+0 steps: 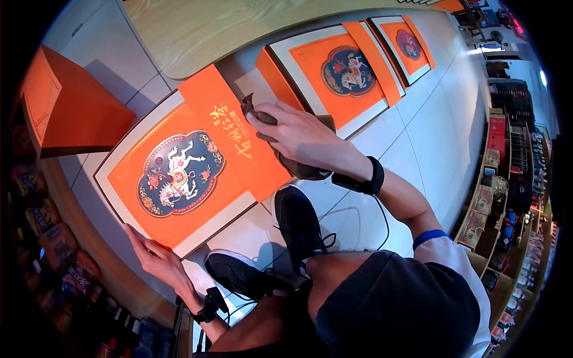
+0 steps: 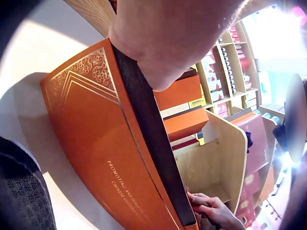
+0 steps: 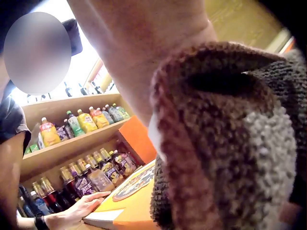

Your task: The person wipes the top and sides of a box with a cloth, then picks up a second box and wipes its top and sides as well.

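Note:
A large orange gift box [image 1: 128, 185] with a white horse emblem and gold lettering lies flat in front of the person in the head view. Its orange side, printed with gold text, fills much of the left wrist view. The left hand [image 1: 156, 261] rests its extended fingers along the box's near left corner. At the opposite end, the right hand [image 1: 304, 136] grips a bunched brown cloth [image 1: 305, 169] close over the orange band. Thick, fuzzy folds of this cloth [image 3: 216, 139] dominate the right wrist view and hide most of the right fingers.
Two similar boxes [image 1: 304, 65] [image 1: 391, 36] lie beyond the right hand. An orange carton [image 1: 83, 101] stands at the left, near a pale wooden surface [image 1: 197, 30]. Bottle shelves [image 3: 72, 108] line one side, stocked shelves [image 1: 483, 203] the other. The person's dark shoes [image 1: 295, 224] are close to the box.

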A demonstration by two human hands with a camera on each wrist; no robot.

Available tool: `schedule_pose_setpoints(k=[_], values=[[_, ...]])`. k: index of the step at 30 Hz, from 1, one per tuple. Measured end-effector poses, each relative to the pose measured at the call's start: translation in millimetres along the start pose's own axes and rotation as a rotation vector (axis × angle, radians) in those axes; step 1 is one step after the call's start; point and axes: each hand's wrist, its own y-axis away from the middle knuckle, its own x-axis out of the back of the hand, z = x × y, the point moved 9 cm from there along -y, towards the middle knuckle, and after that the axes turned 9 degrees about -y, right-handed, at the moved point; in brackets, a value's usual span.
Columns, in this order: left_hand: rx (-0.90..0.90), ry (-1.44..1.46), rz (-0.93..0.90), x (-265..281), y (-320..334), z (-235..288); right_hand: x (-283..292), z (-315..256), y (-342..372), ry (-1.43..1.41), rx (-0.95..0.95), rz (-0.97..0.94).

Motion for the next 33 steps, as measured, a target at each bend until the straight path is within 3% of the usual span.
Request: schedule_pose_setpoints(k=[5,8,22,33], values=[[0.005,0.001,0.000,0,0,-2,0,-5,7,-0.023,-0.003,-0.012],[-0.031,0.019,0.050,-1,-1,-1,6,-13,12,0.001,0.058,0.079],[-0.095,0.026,0.113,4,-1,4,-5,-18,37,0.032,0.027,-0.067],[-0.086,0.020,0.094,4,-1,3,-8,-22,41,0.092,0.045,-0.069]])
